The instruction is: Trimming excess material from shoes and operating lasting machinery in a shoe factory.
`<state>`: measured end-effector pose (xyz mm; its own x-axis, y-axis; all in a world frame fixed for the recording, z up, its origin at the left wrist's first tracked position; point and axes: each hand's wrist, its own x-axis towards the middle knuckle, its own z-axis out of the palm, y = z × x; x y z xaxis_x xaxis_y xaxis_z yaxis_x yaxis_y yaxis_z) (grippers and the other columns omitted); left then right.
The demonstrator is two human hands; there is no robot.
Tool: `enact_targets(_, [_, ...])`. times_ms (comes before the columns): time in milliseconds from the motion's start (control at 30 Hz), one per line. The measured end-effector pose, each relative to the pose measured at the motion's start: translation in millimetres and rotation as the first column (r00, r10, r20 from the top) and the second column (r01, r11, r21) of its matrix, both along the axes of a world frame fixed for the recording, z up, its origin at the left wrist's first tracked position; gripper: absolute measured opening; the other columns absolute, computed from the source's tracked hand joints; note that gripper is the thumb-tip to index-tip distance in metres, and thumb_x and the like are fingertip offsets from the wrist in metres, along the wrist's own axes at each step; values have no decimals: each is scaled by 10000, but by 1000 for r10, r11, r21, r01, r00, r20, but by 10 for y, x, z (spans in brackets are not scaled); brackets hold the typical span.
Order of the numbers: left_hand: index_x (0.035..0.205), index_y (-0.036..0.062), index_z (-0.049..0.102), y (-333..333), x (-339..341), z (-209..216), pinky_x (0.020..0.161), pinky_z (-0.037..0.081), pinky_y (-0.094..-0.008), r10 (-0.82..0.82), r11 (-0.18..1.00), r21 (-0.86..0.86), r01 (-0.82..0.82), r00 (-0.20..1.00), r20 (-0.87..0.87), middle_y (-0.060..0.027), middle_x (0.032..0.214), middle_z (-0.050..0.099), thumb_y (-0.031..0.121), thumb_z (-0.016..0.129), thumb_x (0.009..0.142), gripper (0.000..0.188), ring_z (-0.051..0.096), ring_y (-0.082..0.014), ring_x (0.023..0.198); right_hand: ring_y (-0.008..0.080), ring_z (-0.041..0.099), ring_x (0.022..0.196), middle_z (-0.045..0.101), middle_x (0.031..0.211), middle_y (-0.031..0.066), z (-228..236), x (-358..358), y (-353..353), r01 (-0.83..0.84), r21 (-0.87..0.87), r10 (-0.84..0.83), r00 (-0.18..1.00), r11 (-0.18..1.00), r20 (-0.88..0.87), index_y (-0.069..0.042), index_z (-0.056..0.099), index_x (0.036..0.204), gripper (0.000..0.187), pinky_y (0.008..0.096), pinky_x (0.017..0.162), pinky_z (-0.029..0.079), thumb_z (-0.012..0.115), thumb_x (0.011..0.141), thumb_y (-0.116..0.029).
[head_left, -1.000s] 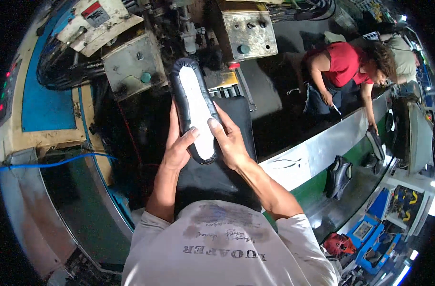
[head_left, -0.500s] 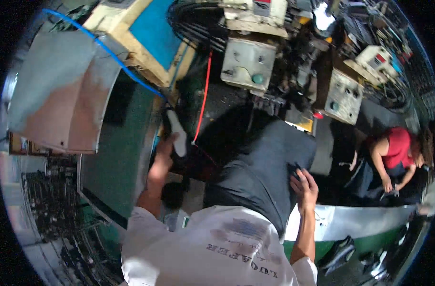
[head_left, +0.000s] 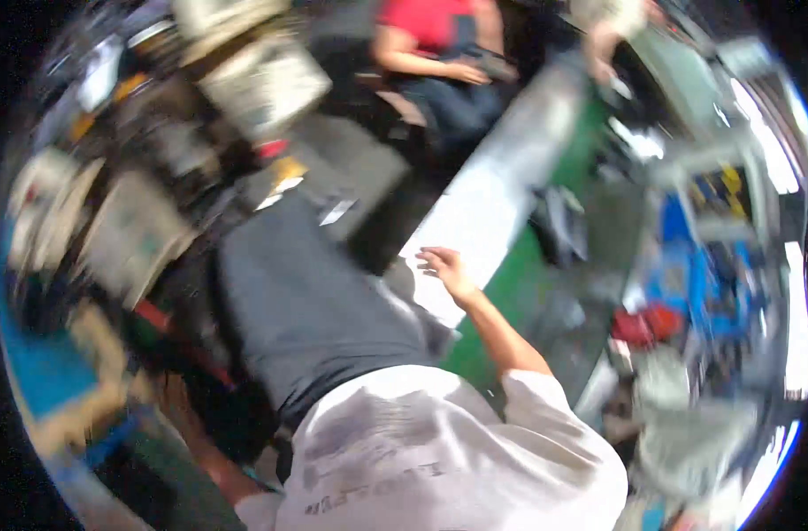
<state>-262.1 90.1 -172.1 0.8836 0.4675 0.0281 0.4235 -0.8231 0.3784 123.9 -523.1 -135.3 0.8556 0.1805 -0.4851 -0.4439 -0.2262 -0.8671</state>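
Observation:
My right hand (head_left: 445, 273) reaches out over a long white and silver belt-like surface (head_left: 474, 221) that runs away to the far right. Its fingers are apart and nothing shows in them. Low on the left, my left hand (head_left: 176, 400) hangs in shadow beside a cream and blue machine frame (head_left: 68, 376). Motion smears it, so its fingers and anything in them cannot be made out. On the green floor strip beyond the belt lies a dark shoe-like thing (head_left: 561, 226), blurred.
A co-worker in a red top (head_left: 430, 40) sits at the far side, hands on a dark thing. Another person's arm (head_left: 605, 44) is at the far right. Machines with pale control boxes (head_left: 138, 234) fill the left. Blue crates (head_left: 687, 274) and a red bundle (head_left: 647, 326) stand on the right.
The view has swung to the right. My right hand has left my thigh and stretched out over the white belt, its fingers spread. The grey sole-shaped thing by my left hand no longer shows.

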Motion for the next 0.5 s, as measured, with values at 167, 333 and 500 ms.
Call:
enact_targets(167, [1501,0,583,-635,876,-669,1130,544,-421,214,579,-813,58,952,220,-166,1432,667,135,538,1103,422,612,-328,1364,279,780,1021,812,1084,195,-644,-175,-2223,410,-738,-157,907,536,390,-9,772,1234,361,402,927,590,685,951,-214])
enact_targets(333, [1504,-11,553,-1541,1892,215,1001,595,-407,542,288,-926,-245,839,-53,-199,1334,691,136,638,1067,469,684,-321,1219,380,657,1306,672,1411,265,-445,-238,-4213,463,-822,-289,879,333,378,28,565,1490,786,444,1101,514,848,870,-364])
enact_targets(500, [1466,-60,568,-794,1662,-222,983,589,-409,236,426,-903,-53,970,54,-165,1285,706,168,629,1089,444,713,-301,1146,443,575,1395,579,1498,314,-811,514,-4630,408,-626,-183,901,665,393,57,390,1605,1090,455,1186,445,923,780,-414])
